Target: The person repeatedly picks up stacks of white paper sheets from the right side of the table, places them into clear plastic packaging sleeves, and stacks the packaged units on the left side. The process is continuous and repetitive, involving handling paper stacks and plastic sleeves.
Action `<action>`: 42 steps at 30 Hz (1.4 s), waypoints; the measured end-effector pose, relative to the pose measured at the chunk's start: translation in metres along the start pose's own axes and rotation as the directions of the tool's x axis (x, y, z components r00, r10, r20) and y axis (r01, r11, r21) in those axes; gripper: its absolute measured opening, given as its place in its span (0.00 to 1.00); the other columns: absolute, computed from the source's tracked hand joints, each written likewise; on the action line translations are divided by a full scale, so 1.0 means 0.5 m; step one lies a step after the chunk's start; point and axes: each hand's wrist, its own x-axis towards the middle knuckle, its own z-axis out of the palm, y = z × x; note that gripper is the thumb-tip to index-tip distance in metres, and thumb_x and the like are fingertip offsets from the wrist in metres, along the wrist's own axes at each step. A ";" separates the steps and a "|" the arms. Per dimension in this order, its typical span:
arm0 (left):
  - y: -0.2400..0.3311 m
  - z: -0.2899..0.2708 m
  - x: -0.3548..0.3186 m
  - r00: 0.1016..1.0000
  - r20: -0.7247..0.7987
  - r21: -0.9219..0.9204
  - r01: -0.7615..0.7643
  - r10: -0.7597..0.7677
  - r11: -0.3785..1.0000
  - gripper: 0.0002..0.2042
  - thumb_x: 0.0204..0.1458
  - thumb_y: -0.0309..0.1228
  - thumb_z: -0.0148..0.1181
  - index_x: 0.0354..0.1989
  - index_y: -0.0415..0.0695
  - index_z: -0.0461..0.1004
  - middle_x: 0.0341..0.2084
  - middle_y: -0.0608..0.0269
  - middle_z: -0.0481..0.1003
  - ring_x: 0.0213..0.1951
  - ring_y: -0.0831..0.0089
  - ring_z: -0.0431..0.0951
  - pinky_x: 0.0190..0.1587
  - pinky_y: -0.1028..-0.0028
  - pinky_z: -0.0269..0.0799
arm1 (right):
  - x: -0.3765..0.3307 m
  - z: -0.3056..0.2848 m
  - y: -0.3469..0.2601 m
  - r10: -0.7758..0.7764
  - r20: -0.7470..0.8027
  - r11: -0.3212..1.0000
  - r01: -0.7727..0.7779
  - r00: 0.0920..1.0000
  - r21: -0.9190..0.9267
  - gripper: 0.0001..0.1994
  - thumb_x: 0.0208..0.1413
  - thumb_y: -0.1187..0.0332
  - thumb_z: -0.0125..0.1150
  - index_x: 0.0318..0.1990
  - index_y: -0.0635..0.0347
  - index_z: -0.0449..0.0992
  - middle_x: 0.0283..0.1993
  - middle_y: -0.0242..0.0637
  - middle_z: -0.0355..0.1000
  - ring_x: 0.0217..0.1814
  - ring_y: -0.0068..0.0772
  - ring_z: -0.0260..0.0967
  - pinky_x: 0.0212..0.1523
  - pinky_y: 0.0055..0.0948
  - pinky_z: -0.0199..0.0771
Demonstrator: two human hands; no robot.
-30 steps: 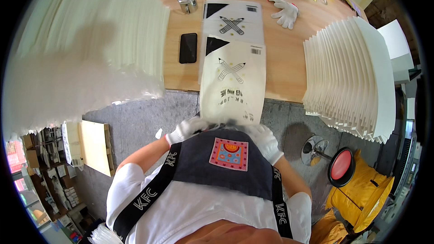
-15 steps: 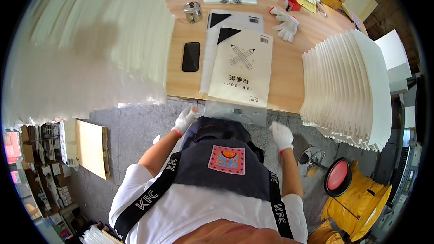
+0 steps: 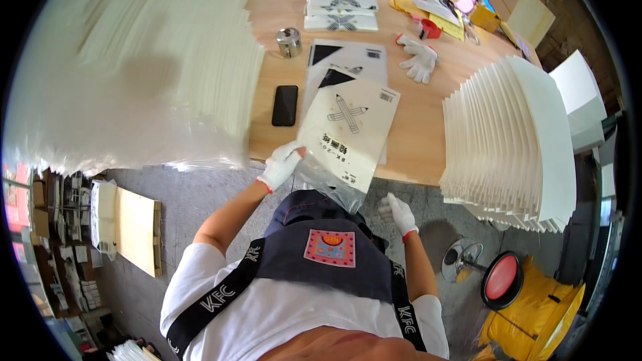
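At table's edge, left hand (image 3: pixel 281 165) now grips bagged pad (image 3: pixel 346 135); right hand (image 3: pixel 395 210) hangs empty.

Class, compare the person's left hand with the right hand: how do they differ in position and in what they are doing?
The left hand grips the edge of the bagged white booklet at the table edge; the right hand holds nothing. The left hand is raised to the table; the right hand hangs lower, below it. Both wear white gloves.

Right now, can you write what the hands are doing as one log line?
left hand: holds white paper pack in clear bag | right hand: free, below table edge | black phone: on wooden table
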 end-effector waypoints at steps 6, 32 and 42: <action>0.353 -0.069 0.046 0.865 0.167 0.249 -0.501 0.473 0.829 0.11 0.56 0.38 0.55 0.32 0.41 0.71 0.29 0.54 0.74 0.35 0.51 0.76 0.35 0.60 0.70 | 0.024 0.225 -0.122 -0.580 0.146 0.685 0.383 0.801 0.620 0.28 0.67 0.51 0.45 0.66 0.60 0.59 0.63 0.41 0.64 0.61 0.41 0.66 0.62 0.40 0.65; 0.768 -1.049 -0.149 0.643 -0.550 0.726 0.050 0.534 0.686 0.20 0.60 0.46 0.50 0.54 0.46 0.70 0.51 0.64 0.72 0.49 0.70 0.72 0.47 0.70 0.68 | -0.669 0.586 -1.505 -0.937 0.342 0.060 0.937 -0.065 0.343 0.18 0.65 0.50 0.48 0.44 0.56 0.70 0.29 0.29 0.64 0.24 0.23 0.59 0.22 0.23 0.58; 0.620 -1.269 -0.250 0.212 -0.866 0.364 -0.354 0.453 0.862 0.25 0.62 0.48 0.47 0.61 0.46 0.68 0.57 0.63 0.69 0.55 0.73 0.69 0.54 0.71 0.65 | -0.675 0.514 -1.433 -0.928 0.367 0.037 0.968 -0.059 0.249 0.22 0.65 0.46 0.47 0.48 0.56 0.71 0.18 0.24 0.65 0.12 0.17 0.59 0.10 0.18 0.57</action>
